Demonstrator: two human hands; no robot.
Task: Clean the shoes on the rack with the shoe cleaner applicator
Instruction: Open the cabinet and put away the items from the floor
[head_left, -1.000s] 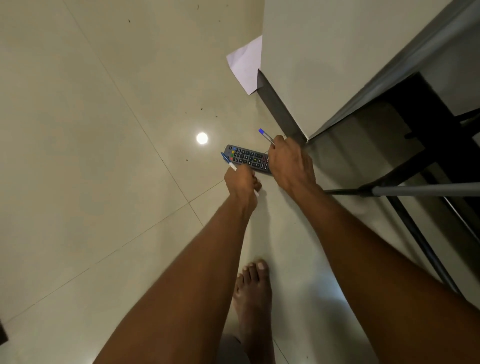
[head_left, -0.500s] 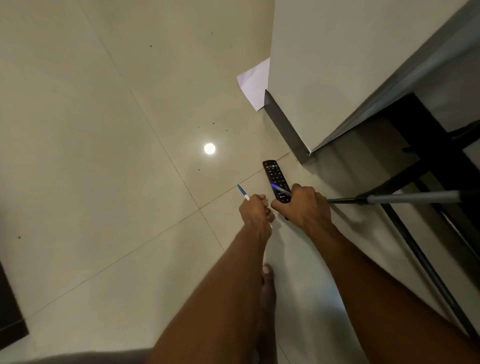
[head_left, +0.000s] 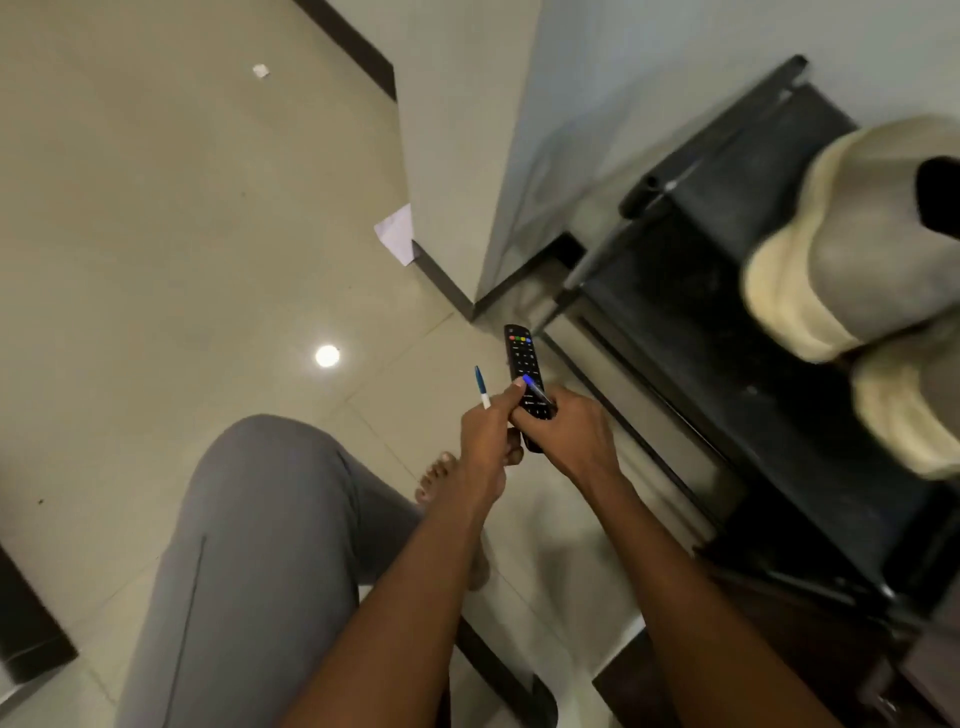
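Rack (head_left: 737, 395) blurred — shoes (head_left: 852, 260) cropped

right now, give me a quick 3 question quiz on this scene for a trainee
1. True or false: the right hand holds the remote.
2. Which does the left hand hold? A) a pen B) a cloth C) a shoe
3. Fill in: the pale shoes sit on the black ____.

Key: 1 true; 2 A; 3 rack
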